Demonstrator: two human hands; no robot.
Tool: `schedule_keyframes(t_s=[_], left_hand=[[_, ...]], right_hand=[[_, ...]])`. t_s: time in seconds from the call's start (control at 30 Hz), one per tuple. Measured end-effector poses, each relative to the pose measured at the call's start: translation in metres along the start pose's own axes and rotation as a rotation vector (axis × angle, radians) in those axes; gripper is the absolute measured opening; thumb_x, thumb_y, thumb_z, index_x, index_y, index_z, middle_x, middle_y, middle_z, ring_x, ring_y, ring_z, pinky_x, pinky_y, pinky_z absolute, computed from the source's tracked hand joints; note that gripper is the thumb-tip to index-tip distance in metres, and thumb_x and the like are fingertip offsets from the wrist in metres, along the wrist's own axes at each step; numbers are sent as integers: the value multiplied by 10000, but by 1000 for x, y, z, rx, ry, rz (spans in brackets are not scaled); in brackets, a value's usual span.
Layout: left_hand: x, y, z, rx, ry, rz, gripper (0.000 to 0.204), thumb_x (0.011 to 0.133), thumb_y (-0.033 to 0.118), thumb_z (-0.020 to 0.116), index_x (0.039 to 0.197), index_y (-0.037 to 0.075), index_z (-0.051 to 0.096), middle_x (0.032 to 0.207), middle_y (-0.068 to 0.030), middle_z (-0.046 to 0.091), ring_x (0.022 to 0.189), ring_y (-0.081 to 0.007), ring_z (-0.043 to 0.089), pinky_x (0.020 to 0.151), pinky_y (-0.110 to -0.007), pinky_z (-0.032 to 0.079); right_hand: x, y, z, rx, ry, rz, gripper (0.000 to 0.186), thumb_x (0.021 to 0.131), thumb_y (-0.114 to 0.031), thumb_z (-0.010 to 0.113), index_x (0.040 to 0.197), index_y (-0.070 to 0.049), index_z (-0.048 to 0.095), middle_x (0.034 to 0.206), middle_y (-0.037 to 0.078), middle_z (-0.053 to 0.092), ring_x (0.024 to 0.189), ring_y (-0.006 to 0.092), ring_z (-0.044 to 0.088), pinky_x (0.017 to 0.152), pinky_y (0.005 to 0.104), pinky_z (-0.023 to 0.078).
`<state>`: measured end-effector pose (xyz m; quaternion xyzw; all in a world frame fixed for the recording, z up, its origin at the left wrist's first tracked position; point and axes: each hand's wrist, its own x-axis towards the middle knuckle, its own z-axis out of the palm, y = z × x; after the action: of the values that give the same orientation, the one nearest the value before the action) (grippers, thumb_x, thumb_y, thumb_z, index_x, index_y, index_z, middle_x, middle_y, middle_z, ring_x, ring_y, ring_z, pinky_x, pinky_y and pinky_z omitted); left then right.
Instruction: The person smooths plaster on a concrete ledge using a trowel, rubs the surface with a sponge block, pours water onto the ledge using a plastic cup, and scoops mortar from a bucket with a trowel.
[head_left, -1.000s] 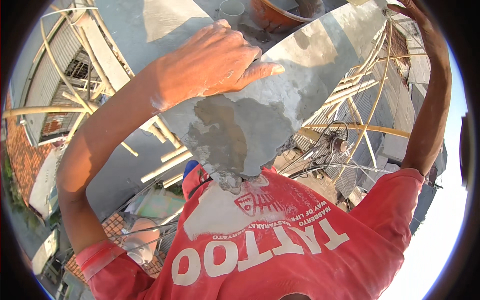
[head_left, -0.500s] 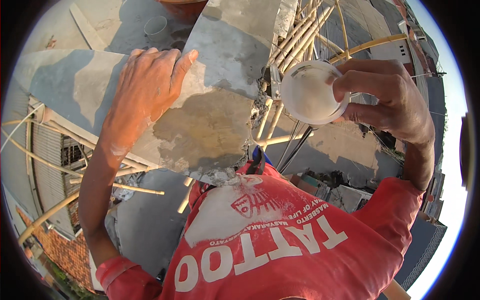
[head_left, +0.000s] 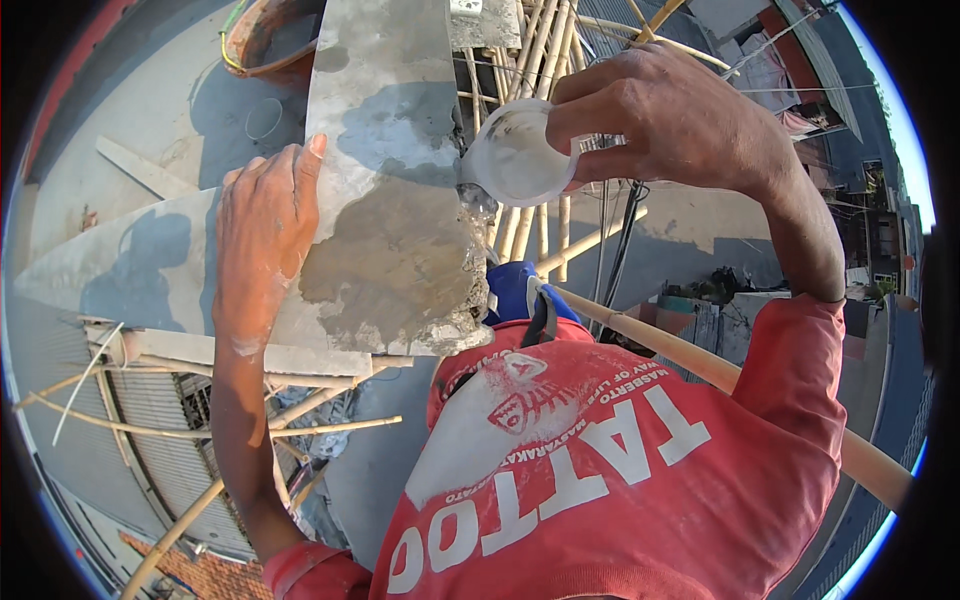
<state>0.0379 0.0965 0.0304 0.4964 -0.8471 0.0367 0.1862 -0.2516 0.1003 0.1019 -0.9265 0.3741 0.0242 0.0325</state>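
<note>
In my right hand (head_left: pixel 640 125) is a translucent plastic cup (head_left: pixel 520 165), pinched at its rim between thumb and fingers. The cup tilts toward the rough, broken edge (head_left: pixel 478 215) of a grey concrete ledge (head_left: pixel 390 100), and what looks like water shows at its lip. A dark wet patch (head_left: pixel 395 255) spreads over the ledge's corner. My left hand (head_left: pixel 265 220) lies on the ledge left of that patch, its fingers reaching over the far edge and its thumb apart. Whitish dust marks the left wrist.
Beyond the ledge, an orange bucket (head_left: pixel 265 65), a second clear cup (head_left: pixel 264 118) and a pale board (head_left: pixel 145 168) rest on a grey surface. Bamboo poles (head_left: pixel 540 60) stand at the right and below. A thick pole (head_left: pixel 650 340) passes beside my body, high above the ground.
My view has shifted, so the ledge sits further left. The cup has moved in against the ledge's broken edge and tilted toward it. My left hand keeps its place on the ledge.
</note>
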Motion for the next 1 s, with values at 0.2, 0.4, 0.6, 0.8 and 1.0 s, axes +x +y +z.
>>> schedule_keyframes(t_s=[0.2, 0.4, 0.6, 0.8, 1.0], left_hand=[[0, -1, 4, 44, -185, -220, 390, 978, 306, 380, 849, 9, 597, 735, -191, 572, 765, -358, 536, 754, -446, 405], [-2, -7, 10, -77, -170, -217, 431, 983, 320, 355, 858, -16, 595, 723, -243, 561, 754, -412, 531, 730, -478, 402], [-4, -11, 8, -47, -160, -165, 432, 988, 316, 335, 919, -13, 607, 744, -238, 570, 765, -400, 535, 737, -468, 406], [-4, -12, 8, -88, -227, -235, 528, 981, 409, 313, 975, -49, 575, 790, -275, 550, 808, -446, 512, 767, -458, 393], [-8, -18, 6, -137, -171, -189, 455, 980, 348, 376, 918, -70, 547, 673, -218, 427, 648, -306, 428, 678, -369, 394]], right_hand=[[-33, 18, -7, 128, 49, 23, 234, 765, -268, 698, 864, -61, 653, 880, 90, 651, 831, 234, 634, 734, 352, 497], [-28, -2, -11, 192, -64, 117, 245, 791, -251, 661, 912, -38, 637, 839, 135, 636, 808, 281, 625, 699, 391, 483], [-1, -28, -26, 148, -275, 144, 246, 777, -235, 675, 912, -32, 641, 841, 151, 640, 812, 282, 631, 700, 393, 485], [-41, -27, 7, 466, 20, 298, 278, 773, -261, 692, 923, -32, 643, 901, 158, 648, 825, 271, 632, 714, 383, 489], [-81, -34, 98, 290, 405, 533, 254, 710, -294, 736, 801, -78, 639, 872, 87, 618, 861, 267, 585, 761, 395, 467]])
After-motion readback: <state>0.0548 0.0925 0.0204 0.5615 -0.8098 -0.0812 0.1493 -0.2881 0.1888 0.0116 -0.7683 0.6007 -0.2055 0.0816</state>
